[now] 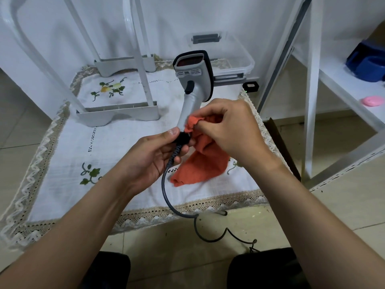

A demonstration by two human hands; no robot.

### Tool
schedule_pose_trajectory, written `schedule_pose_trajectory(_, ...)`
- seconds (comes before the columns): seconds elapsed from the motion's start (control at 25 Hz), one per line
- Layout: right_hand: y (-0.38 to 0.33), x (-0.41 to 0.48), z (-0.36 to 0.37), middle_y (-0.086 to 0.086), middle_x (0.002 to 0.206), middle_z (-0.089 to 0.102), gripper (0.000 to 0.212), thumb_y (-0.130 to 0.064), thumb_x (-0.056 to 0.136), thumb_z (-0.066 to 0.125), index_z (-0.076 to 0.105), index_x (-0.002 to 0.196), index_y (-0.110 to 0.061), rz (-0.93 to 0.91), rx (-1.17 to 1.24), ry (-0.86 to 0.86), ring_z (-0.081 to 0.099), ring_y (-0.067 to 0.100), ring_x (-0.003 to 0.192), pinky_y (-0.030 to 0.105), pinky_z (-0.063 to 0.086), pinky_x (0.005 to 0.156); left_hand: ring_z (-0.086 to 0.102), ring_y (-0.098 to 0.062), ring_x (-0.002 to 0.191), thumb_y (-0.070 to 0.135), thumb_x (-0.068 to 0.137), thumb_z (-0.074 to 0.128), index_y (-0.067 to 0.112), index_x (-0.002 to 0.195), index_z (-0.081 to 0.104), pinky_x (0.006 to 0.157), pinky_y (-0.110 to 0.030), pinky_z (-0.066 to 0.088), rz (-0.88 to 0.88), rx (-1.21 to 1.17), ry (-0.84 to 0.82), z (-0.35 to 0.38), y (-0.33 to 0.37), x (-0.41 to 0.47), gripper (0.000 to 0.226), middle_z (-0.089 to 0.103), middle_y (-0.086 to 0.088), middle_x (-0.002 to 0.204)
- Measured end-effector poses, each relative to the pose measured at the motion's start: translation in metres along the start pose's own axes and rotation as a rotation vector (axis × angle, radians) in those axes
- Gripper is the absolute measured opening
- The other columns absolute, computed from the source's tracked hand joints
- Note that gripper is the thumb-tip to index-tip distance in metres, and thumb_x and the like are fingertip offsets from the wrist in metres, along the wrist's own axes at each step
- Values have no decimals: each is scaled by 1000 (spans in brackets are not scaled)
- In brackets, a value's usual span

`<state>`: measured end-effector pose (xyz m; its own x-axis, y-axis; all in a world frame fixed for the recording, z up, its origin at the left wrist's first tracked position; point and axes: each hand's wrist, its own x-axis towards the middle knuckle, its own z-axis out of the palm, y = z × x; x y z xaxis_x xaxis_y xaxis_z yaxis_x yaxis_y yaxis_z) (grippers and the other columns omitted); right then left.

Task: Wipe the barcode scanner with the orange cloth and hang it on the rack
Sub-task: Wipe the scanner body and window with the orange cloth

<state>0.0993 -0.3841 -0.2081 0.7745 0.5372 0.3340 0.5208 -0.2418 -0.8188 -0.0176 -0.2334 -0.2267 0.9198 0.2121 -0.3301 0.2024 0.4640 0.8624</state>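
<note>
**Now: orange cloth held against the scanner's handle**

Below both hands lies the tabletop (116, 147), covered with a white embroidered, lace-edged cloth. Beyond the fingers and to their left, the white rack (143, 86) stands on that cloth on two flat feet. A clear plastic box (239, 59) sits farther back, behind the scanner's head.

The barcode scanner (194, 80) is held up off the tabletop, tilted, with its head rising away from the fingers and its window facing the camera. The left hand (150, 157) pinches the black butt of the handle between thumb and curled fingers (173, 132), just where the cable leaves it. The right hand (227, 126) has its fingers (208, 122) curled tight around a bunch of the orange cloth (206, 161), which touches the lower handle just above the left thumb. The rest of the cloth hangs below the right fingers down onto the tabletop.

From the left fingers the grey cable (166, 190) loops down over the tabletop's near edge to the floor.
</note>
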Motion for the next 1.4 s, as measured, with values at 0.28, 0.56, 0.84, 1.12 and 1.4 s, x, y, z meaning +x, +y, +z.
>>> schedule_pose_trajectory(0.28, -2, -1, 0, -8, 77, 77, 14, -9, 80, 85, 84, 83, -22, -27, 7, -28, 74, 5, 68, 24, 57, 68, 70, -13, 73, 28, 81, 65, 4, 102, 75, 57, -20, 52, 5, 8, 3, -1, 0, -1, 33, 77, -16, 99)
schedule_pose_trajectory(0.56, -2, -1, -5, -8, 76, 78, 9, -11, 80, 86, 84, 84, -19, -26, 3, -86, 75, 4, 67, 27, 60, 68, 69, -13, 72, 28, 82, 63, 8, 93, 79, 56, -20, 52, 1, 10, -8, 0, 1, -1, 28, 77, -16, 96)
schedule_pose_trajectory(0.84, -3, -2, -7, -2, 71, 79, 8, -9, 82, 84, 84, 85, -15, 34, 65, -119, 76, 9, 62, 30, 62, 67, 68, -11, 70, 30, 83, 61, 5, 99, 74, 55, -19, 51, -9, 1, -15, 3, 2, -2, 33, 77, -16, 96)
schedule_pose_trajectory(1.12, 0, 5, -13, -12, 69, 78, 14, 0, 83, 80, 82, 85, -14, 90, 166, 18, 75, 5, 64, 21, 58, 63, 65, -10, 68, 30, 85, 58, 4, 94, 76, 51, -16, 48, -36, -66, -44, 4, 5, 1, 33, 77, -16, 99)
schedule_pose_trajectory(1.4, 9, 22, -23, -4, 76, 78, 18, -2, 79, 83, 80, 91, -16, 144, 276, 317, 75, 11, 68, 27, 62, 63, 61, -11, 67, 30, 86, 55, 3, 97, 76, 48, -17, 46, -40, -72, -114, 3, 4, 18, 36, 76, -17, 100)
